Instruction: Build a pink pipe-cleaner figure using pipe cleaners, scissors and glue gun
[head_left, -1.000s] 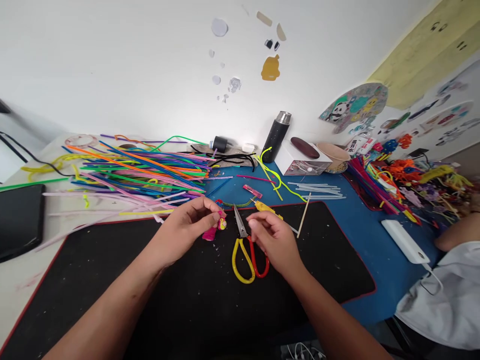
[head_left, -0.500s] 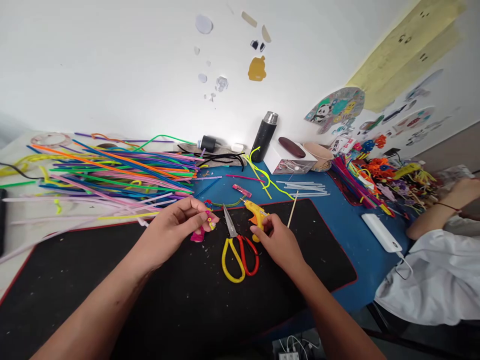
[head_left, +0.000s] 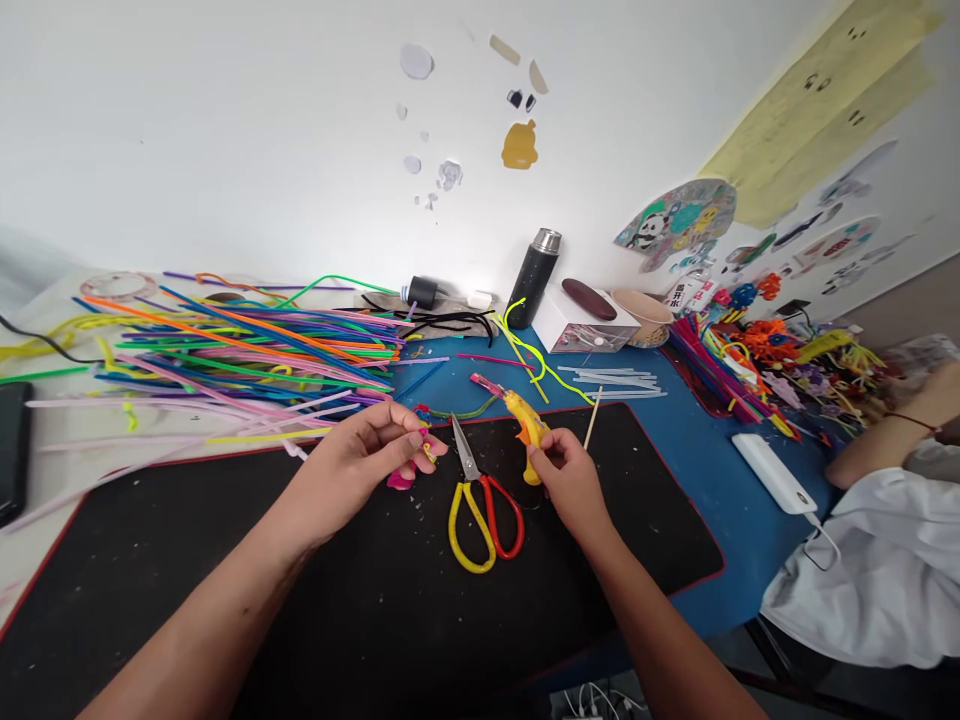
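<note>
My left hand (head_left: 367, 455) pinches a small pink and yellow fuzzy piece (head_left: 429, 452) between thumb and fingers. A magenta part (head_left: 401, 481) shows beneath those fingers, and much of the piece is hidden. In my right hand (head_left: 574, 475), thumb and fingertips grip the handle of a yellow hot glue gun (head_left: 528, 420), its nozzle pointing up and left beside a small pink item (head_left: 486, 384). Scissors (head_left: 471, 465) with one yellow and one red handle lie slightly open on the black mat (head_left: 360, 610) between my hands.
Many coloured pipe cleaners (head_left: 247, 340) spread at the left. Behind the mat stand a black flask (head_left: 534, 280) and a white box (head_left: 581, 318). Clear glue sticks (head_left: 619, 378), a wooden stick (head_left: 592, 420) and a white power bank (head_left: 776, 475) lie rightward, near another person's sleeve (head_left: 855, 560).
My right hand has shifted the glue gun slightly right and away from me, turning it more upright. My left hand keeps its pinch. The whole view has shifted a little.
</note>
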